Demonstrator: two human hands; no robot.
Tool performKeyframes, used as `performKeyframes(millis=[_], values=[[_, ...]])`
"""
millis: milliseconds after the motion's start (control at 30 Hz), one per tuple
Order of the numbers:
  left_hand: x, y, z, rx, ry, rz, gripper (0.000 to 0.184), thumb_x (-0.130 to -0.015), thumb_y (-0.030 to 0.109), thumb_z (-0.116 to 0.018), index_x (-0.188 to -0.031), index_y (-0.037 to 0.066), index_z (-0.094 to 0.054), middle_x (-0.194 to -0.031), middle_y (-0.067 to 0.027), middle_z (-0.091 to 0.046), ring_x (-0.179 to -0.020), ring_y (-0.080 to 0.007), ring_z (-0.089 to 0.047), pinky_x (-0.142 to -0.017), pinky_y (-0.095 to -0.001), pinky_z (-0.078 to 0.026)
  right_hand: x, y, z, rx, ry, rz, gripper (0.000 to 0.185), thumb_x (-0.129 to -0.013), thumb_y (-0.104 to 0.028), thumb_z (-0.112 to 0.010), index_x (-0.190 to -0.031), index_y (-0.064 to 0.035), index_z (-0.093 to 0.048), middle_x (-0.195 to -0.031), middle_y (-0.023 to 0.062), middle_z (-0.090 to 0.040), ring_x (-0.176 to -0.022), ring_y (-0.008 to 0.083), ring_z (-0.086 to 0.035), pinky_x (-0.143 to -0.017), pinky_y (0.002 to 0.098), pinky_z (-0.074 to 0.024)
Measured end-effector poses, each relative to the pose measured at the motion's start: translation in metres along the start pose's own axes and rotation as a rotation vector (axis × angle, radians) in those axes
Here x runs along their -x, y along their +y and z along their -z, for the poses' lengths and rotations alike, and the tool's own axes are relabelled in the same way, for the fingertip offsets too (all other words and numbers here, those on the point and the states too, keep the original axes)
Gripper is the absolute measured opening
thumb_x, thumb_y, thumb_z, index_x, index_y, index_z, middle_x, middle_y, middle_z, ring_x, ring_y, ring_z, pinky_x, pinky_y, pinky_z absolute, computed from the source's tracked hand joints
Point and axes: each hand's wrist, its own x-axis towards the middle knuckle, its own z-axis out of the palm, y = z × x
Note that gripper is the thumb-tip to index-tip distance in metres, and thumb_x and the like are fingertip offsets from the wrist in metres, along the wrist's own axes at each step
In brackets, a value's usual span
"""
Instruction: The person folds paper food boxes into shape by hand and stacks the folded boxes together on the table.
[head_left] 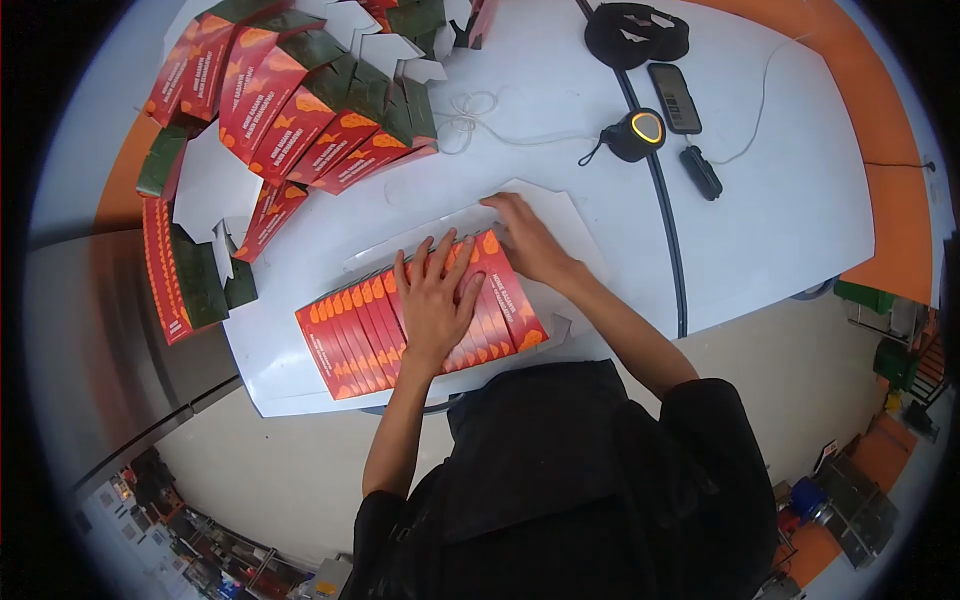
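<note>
A long row of slim red-and-orange cartons (350, 345) lies packed side by side on the white table in front of me. My left hand (437, 300) rests flat on top of the row with its fingers spread. Beyond the right end of the row, my right hand (530, 243) has its fingers bent around the edge of a clear plastic sheet (430, 228). The plastic shows along the far side of the cartons and partly under them. A pale sheet (575, 222) lies under and beside my right hand. My right thumb is mostly hidden.
A pile of open red-and-green cartons (290, 125) fills the table's far left. Toward the far right are a black cap (637, 35), a phone-like device (676, 98), a round black device with a yellow ring (636, 134), and a small black object (701, 173). White cords cross the table (770, 240).
</note>
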Motion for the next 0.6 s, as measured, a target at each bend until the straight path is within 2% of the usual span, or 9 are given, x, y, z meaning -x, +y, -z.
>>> performKeyframes(millis=[100, 200, 300, 400, 500, 600], values=[[0.0, 0.0, 0.001, 0.007, 0.02, 0.003, 0.052, -0.103, 0.039, -0.06, -0.152, 0.019, -0.059, -0.158, -0.0065, -0.052, -0.145, -0.0354, -0.043, -0.126, -0.06, -0.016, 0.037, -0.012, 0.061, 0.159, -0.477, -0.122, 0.056, -0.074, 0.008, -0.069, -0.129, -0.0038, -0.059, -0.127, 0.0165, -0.06, -0.126, 0.0408, -0.052, -0.105, 0.046, -0.048], [0.0, 0.001, 0.001, 0.002, 0.029, 0.003, 0.052, -0.103, 0.038, -0.061, -0.151, 0.02, -0.059, -0.157, -0.0066, -0.053, -0.144, -0.0358, -0.044, -0.126, -0.0602, -0.018, 0.09, -0.022, 0.076, 0.298, -0.681, 0.042, 0.048, -0.074, 0.005, -0.071, -0.12, -0.0038, -0.065, -0.124, 0.0141, -0.061, -0.119, 0.0354, -0.056, -0.102, 0.043, -0.0484], [0.001, 0.0, -0.003, -0.009, 0.053, -0.021, 0.05, -0.103, 0.038, -0.06, -0.149, 0.02, -0.061, -0.155, -0.0061, -0.055, -0.142, -0.0354, -0.045, -0.125, -0.061, -0.019, 0.136, -0.009, 0.036, 0.264, -0.525, 0.15, 0.04, -0.071, 0.003, -0.072, -0.109, -0.0061, -0.067, -0.117, 0.01, -0.06, -0.111, 0.0306, -0.057, -0.098, 0.0392, -0.0495], [0.002, 0.002, -0.003, -0.017, 0.046, -0.024, 0.05, -0.103, 0.036, -0.061, -0.15, 0.019, -0.06, -0.154, -0.0066, -0.055, -0.141, -0.0358, -0.046, -0.124, -0.0609, -0.02, 0.141, 0.002, 0.025, 0.353, -0.543, 0.134, 0.032, -0.071, 0.001, -0.07, -0.102, -0.0074, -0.065, -0.109, 0.0079, -0.059, -0.105, 0.0288, -0.057, -0.094, 0.0392, -0.0506], [0.003, 0.002, -0.001, -0.019, 0.039, -0.028, 0.051, -0.103, 0.035, -0.061, -0.151, 0.019, -0.059, -0.153, -0.007, -0.056, -0.139, -0.0358, -0.046, -0.124, -0.0606, -0.02, 0.143, 0.002, 0.027, 0.404, -0.454, 0.166, 0.028, -0.072, 0.0, -0.069, -0.099, -0.0075, -0.064, -0.104, 0.0071, -0.058, -0.101, 0.0285, -0.056, -0.091, 0.0397, -0.0511], [0.002, 0.005, -0.003, -0.032, 0.054, -0.042, 0.051, -0.103, 0.034, -0.06, -0.151, 0.018, -0.059, -0.152, -0.0072, -0.056, -0.139, -0.0355, -0.046, -0.124, -0.0606, -0.02, 0.145, -0.003, 0.013, 0.29, -0.431, 0.152, 0.026, -0.074, 0.0, -0.067, -0.099, -0.0066, -0.064, -0.104, 0.0082, -0.057, -0.101, 0.0297, -0.056, -0.089, 0.0396, -0.0515]])
